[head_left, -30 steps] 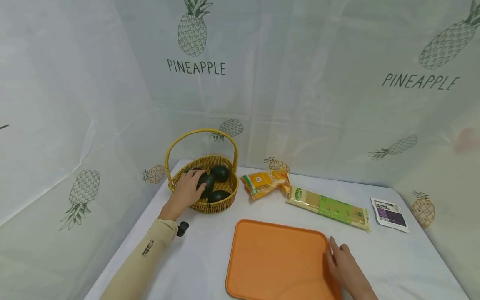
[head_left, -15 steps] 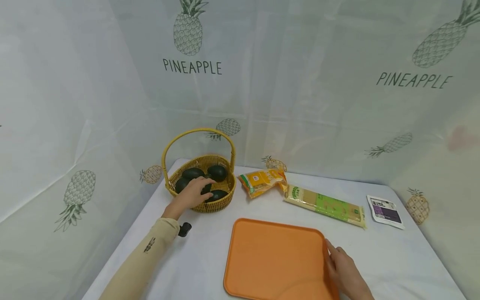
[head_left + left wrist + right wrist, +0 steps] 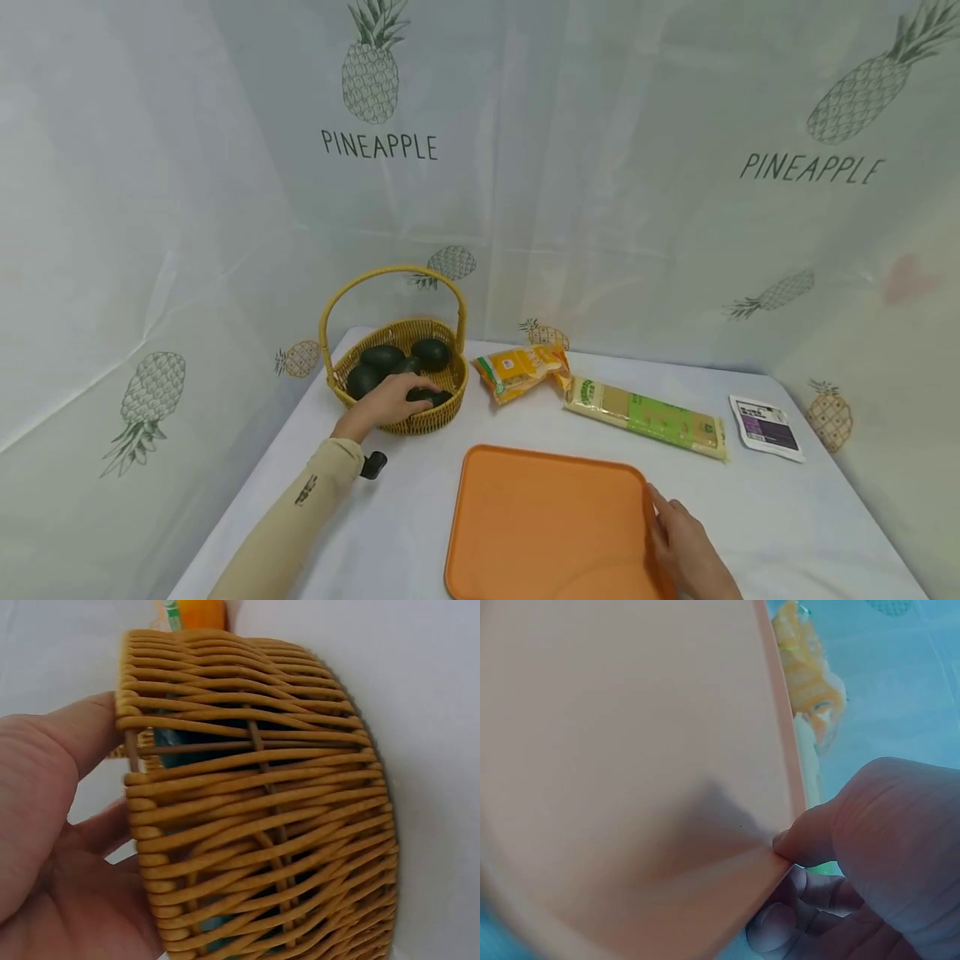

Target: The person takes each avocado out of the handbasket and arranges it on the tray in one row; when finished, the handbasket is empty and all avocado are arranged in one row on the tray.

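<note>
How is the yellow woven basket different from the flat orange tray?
The yellow woven basket is rounded, while the flat orange tray has straight sides. The basket has a tall arched handle; the tray shows none. The basket holds dark green oval fruits; the tray looks bare. Both have a hand at them: left hand at the basket, right hand gripping the tray.
</note>
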